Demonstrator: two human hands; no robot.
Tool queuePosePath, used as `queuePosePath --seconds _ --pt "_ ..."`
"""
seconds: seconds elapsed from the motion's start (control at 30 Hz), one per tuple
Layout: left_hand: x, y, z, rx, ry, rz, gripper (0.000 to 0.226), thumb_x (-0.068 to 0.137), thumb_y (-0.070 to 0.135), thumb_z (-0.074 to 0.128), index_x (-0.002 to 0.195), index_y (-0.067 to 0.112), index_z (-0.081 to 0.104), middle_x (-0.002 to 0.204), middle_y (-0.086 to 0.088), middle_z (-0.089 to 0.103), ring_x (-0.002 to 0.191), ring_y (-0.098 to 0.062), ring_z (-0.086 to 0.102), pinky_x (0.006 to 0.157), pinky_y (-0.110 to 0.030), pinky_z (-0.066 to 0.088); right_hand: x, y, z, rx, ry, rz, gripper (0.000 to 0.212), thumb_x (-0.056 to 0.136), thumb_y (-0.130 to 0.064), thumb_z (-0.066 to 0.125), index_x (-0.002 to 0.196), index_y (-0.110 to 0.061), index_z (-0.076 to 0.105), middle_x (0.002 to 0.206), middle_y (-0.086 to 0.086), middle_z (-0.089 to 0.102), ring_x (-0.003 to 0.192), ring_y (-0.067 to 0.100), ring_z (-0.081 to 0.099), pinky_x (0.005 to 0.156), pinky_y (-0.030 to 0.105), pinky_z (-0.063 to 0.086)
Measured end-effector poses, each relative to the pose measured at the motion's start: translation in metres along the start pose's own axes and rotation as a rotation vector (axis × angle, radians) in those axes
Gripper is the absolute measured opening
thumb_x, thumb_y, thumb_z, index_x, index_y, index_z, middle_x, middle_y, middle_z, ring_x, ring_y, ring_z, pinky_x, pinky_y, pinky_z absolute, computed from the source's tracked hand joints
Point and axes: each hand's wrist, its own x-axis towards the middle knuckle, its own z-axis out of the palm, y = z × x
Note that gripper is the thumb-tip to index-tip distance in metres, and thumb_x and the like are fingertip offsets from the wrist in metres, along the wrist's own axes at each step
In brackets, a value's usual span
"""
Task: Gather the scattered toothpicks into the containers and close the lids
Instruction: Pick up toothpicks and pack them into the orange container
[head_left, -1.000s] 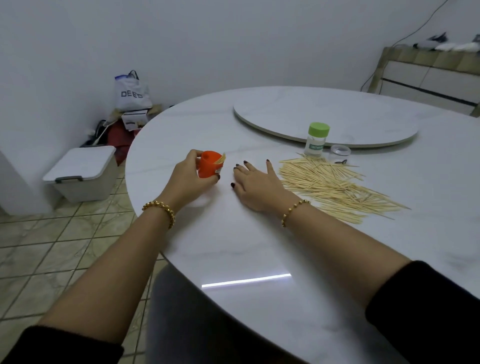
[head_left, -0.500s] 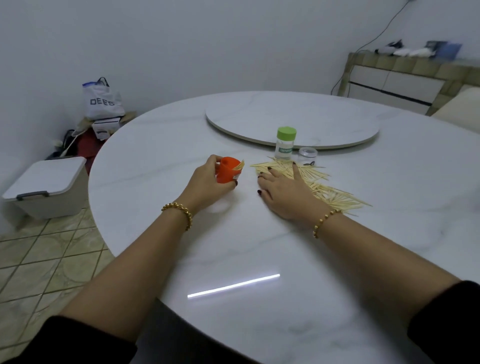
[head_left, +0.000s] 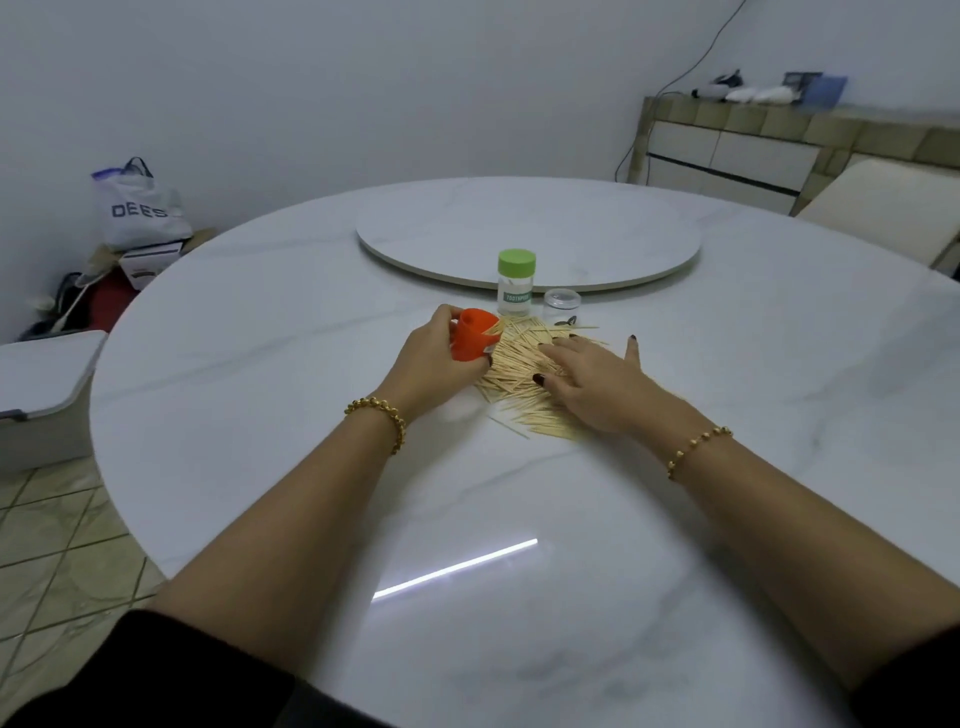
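A pile of wooden toothpicks (head_left: 514, 364) lies scattered on the white marble table (head_left: 260, 415). My left hand (head_left: 431, 364) grips an orange container (head_left: 474, 340) at the pile's left edge, with a few toothpicks sticking out of its top. My right hand (head_left: 597, 384) lies flat on the pile with fingers spread, covering its right part. Behind the pile stands a clear toothpick jar with a green lid (head_left: 516, 283), shut. Next to it sits a small clear container (head_left: 561, 306).
A round lazy Susan (head_left: 530, 228) fills the table's middle, behind the jars. Left of the table, on the tiled floor, are a white storage bin (head_left: 41, 395) and a white bag (head_left: 137, 208). A sideboard (head_left: 779, 150) stands at the back right.
My right hand slid right onto the toothpick pile and now covers it. My left hand brought the orange container up to the pile's left edge. The camera view shifted right.
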Motion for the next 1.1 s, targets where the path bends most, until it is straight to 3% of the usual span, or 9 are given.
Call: queuePosePath --seconds 0.27,0.4,0.83,1.0,1.1 --pt "0.002 0.003 0.026 -0.058 0.059 0.048 0.055 0.081 0.021 0.072 0.128 0.015 0.044 0.119 0.003 0.054 0.1 -0.01 0.049 0.062 0.003 0.035 -0.003 0.014 0.006 0.103 0.124 -0.002 0.035 0.099 -0.037 0.044 0.132 -0.031 0.053 0.143 -0.012 0.044 0.135 0.01 0.034 0.112 0.063 0.001" --pt "-0.001 -0.005 0.027 -0.095 0.101 0.04 0.054 0.082 0.022 0.072 0.128 0.015 0.044 0.121 -0.001 0.054 0.102 -0.011 0.05 0.065 0.001 0.037 -0.003 0.016 0.014 0.108 0.22 -0.031 0.029 0.097 -0.035 0.049 0.12 -0.026 0.064 0.131 -0.011 0.055 0.127 0.01 0.043 0.114 0.059 0.005" --pt "-0.003 -0.007 0.027 -0.099 0.094 0.087 0.055 0.083 0.021 0.071 0.129 0.014 0.043 0.124 -0.001 0.052 0.106 -0.011 0.047 0.066 0.008 0.032 0.006 0.021 0.023 0.089 0.399 -0.086 0.015 0.092 -0.026 0.059 0.096 -0.018 0.071 0.106 -0.004 0.066 0.109 0.018 0.052 0.114 0.047 0.018" --pt "-0.002 -0.009 0.029 -0.088 0.093 0.087 0.056 0.083 0.023 0.071 0.13 0.017 0.042 0.124 0.0 0.05 0.108 -0.01 0.045 0.067 0.006 0.033 0.008 0.024 0.025 0.191 0.503 -0.079 0.01 0.089 -0.015 0.062 0.09 -0.009 0.07 0.096 0.006 0.068 0.096 0.026 0.056 0.096 0.041 0.039" --pt "-0.002 -0.01 0.029 -0.092 0.095 0.092 0.054 0.084 0.025 0.071 0.13 0.019 0.043 0.124 0.0 0.052 0.109 -0.01 0.046 0.069 0.001 0.034 0.008 0.027 0.023 0.239 0.541 -0.034 0.011 0.091 -0.015 0.06 0.09 -0.009 0.07 0.092 0.007 0.069 0.092 0.026 0.056 0.086 0.035 0.039"
